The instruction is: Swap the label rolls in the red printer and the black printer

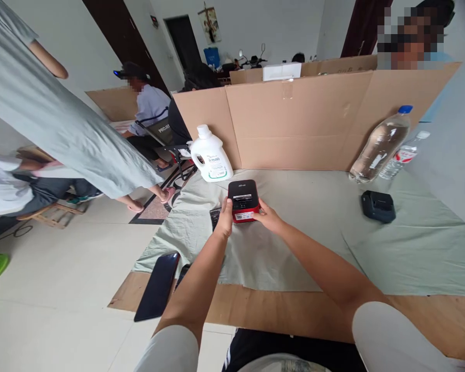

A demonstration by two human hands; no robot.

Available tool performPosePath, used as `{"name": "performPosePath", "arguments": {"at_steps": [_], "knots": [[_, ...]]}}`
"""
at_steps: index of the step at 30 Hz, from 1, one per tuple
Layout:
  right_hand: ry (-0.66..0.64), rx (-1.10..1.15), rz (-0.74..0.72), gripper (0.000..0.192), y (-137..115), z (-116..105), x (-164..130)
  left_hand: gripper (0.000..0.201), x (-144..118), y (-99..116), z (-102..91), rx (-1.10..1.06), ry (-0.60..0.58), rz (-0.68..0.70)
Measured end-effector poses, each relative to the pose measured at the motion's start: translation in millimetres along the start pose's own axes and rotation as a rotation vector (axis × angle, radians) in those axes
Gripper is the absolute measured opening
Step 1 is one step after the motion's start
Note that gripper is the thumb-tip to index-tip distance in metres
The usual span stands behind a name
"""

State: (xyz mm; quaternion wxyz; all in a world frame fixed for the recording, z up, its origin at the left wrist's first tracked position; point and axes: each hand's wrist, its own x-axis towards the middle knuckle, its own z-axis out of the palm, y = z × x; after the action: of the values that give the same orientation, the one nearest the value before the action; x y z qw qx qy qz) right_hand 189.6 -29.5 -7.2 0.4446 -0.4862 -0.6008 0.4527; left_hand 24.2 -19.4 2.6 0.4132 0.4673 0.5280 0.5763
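Observation:
Between my two hands is a small black-and-red label printer [243, 199], with a white sticker on its near side. My left hand [225, 218] grips its left side, fingers closed against it. On the right side, my right hand [269, 214] holds it near the lower corner. Partly covered by my left hand, a dark flat object [215, 217] lies on the cloth. A white jug [211, 155] stands just behind the printer, to the left.
A large clear bottle [382, 144] and a small water bottle [405, 155] lean against the cardboard screen [302, 121]. A dark boxy device [377, 206] sits at right. A black tablet-like slab [157, 287] lies at the left edge. A person [70, 103] stands at left; others sit nearby.

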Motion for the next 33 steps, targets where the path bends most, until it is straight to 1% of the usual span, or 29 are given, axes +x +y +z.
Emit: {"name": "performPosePath", "arguments": {"at_steps": [2,5,8,9,11,14,16,18,21,23,25,27,29,31,33], "knots": [[0.032,0.003,0.004,0.075,-2.3,-27.7,-28.5,0.054,-25.6,4.1,15.0,-0.022,-0.056,-0.004],[0.036,-0.003,-0.032,0.075,-10.1,-74.0,-84.5,0.061,-75.3,11.6,43.8,-0.063,-0.182,-0.045],[0.068,-0.035,-0.005,0.075,-13.6,-110.3,-144.3,0.064,-128.6,18.3,71.3,-0.06,-0.291,-0.146],[0.098,-0.047,0.02,0.075,-12.3,-118.1,-162.7,0.065,-144.3,19.5,78.2,-0.05,-0.319,-0.183],[0.155,-0.06,0.078,0.076,-6.2,-126.3,-194.5,0.066,-169.6,19.8,87.5,-0.023,-0.374,-0.237],[0.213,-0.054,0.132,0.078,4.6,-125.3,-225.6,0.066,-190.5,15.9,92.4,0.018,-0.425,-0.237],[0.239,-0.052,0.139,0.077,8.6,-121.2,-234.6,0.066,-194.5,11.9,92.2,0.021,-0.421,-0.189],[0.264,-0.043,0.133,0.073,9.2,-118.3,-235.3,0.065,-192.3,7.5,90.7,0.004,-0.41,-0.131],[0.377,-0.008,0.083,0.061,6.3,-116.8,-224.4,0.061,-178.8,1.2,88.1,-0.032,-0.399,-0.121],[0.461,-0.023,0.003,0.052,3.9,-115.3,-212.5,0.058,-164.4,-2.3,86.8,-0.061,-0.405,-0.133],[0.515,-0.089,-0.108,0.04,3.2,-111.1,-200.3,0.057,-148.2,-5.2,86.5,-0.099,-0.467,-0.096],[0.554,-0.171,-0.22,0.03,5.6,-104.3,-190.8,0.057,-133.6,-7.8,87.4,-0.14,-0.583,-0.026],[0.609,-0.249,-0.302,0.025,11.5,-96.8,-185.4,0.057,-123.5,-10.8,89.2,-0.169,-0.683,0.016],[0.655,-0.298,-0.351,0.019,19.2,-90.7,-183.8,0.056,-118.8,-14.5,91.6,-0.193,-0.715,0.022],[0.681,-0.303,-0.373,0.012,25.8,-87.4,-184.1,0.056,-118.1,-18.4,94.3,-0.232,-0.7,0.012]]}}
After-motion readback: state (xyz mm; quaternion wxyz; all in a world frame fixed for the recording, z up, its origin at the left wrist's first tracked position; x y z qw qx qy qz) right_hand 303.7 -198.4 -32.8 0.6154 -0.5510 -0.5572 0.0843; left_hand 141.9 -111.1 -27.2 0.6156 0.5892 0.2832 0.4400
